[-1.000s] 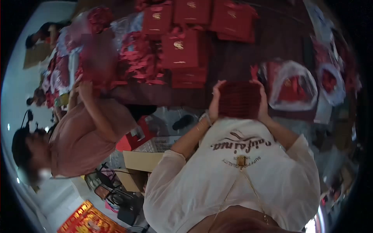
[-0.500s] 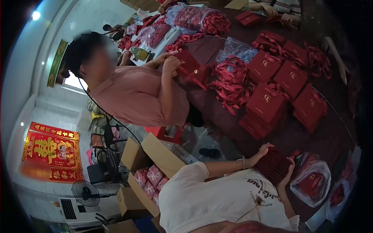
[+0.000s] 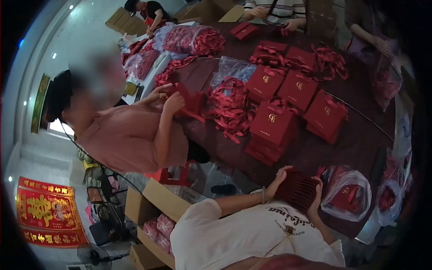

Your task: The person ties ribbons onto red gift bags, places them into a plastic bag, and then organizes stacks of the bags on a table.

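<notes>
Between my two hands is a stack of dark red folded bags (image 3: pixel 296 189), seen edge-on in front of my white shirt. My left hand (image 3: pixel 277 182) grips one end of the stack, and a bracelet circles that wrist. At the opposite end, my right hand (image 3: pixel 316 196) holds the stack with curled fingers. Just beside it, a clear plastic bag (image 3: pixel 360 211) with red bags inside lies on the dark red table (image 3: pixel 225 155). Red gift bags with gold print (image 3: pixel 271 121) stand in piles beyond my hands.
A co-worker in a pink shirt (image 3: pixel 130 132) handles a red bag. More people work around the table's far side. Red ribbons (image 3: pixel 230 108) lie mid-table. An open carton (image 3: pixel 166 200) with pink packets stands near me, with a fan (image 3: pixel 95 256) beyond.
The view has shifted, so the table and piles appear further left. The co-worker in pink has moved the red bag in their hands. My hands still hold the stack.
</notes>
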Demonstrator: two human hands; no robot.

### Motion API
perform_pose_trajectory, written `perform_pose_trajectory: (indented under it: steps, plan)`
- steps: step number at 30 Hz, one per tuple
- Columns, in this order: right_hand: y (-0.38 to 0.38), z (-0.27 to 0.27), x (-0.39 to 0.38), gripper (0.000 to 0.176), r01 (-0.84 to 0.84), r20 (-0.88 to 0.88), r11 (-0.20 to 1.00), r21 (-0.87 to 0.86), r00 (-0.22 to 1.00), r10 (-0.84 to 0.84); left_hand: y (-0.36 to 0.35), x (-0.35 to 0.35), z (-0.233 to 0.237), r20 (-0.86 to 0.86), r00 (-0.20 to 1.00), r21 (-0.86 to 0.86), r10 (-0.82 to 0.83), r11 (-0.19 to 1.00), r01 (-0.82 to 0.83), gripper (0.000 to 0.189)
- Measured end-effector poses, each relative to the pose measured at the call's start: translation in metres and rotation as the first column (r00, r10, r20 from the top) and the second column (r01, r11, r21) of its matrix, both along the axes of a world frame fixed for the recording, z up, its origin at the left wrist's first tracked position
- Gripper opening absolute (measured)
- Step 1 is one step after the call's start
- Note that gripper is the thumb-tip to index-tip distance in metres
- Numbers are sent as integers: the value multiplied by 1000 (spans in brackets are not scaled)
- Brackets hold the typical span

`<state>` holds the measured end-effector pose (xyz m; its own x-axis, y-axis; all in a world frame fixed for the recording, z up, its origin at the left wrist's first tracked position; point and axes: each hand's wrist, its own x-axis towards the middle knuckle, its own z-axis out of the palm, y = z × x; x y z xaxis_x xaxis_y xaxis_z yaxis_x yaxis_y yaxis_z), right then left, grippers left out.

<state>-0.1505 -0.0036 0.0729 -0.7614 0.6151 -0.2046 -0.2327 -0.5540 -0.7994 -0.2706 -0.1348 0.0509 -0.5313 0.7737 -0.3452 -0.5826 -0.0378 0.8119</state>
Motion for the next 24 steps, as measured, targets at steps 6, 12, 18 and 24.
perform_pose_trajectory:
  steps: [6, 12, 18, 24]
  plan:
    - [3, 24, -2, 35, 6, 122, 1000, -23, 992, -3, 5, -7, -7, -57, 998, 79, -10, 997, 14, 63]
    - [6, 15, -3, 40, 27, 131, 992, 121, 990, -43, 10, -19, 19, -79, 997, 148, -16, 989, 27, 56]
    - [8, 29, -12, 44, 55, 35, 997, 57, 998, -57, 11, -19, 10, 28, 1000, 179, 14, 984, -19, 58]
    - [21, -1, -16, 45, -9, 51, 1000, -28, 999, 11, 14, -21, 3, 13, 1000, 181, 19, 983, -21, 62]
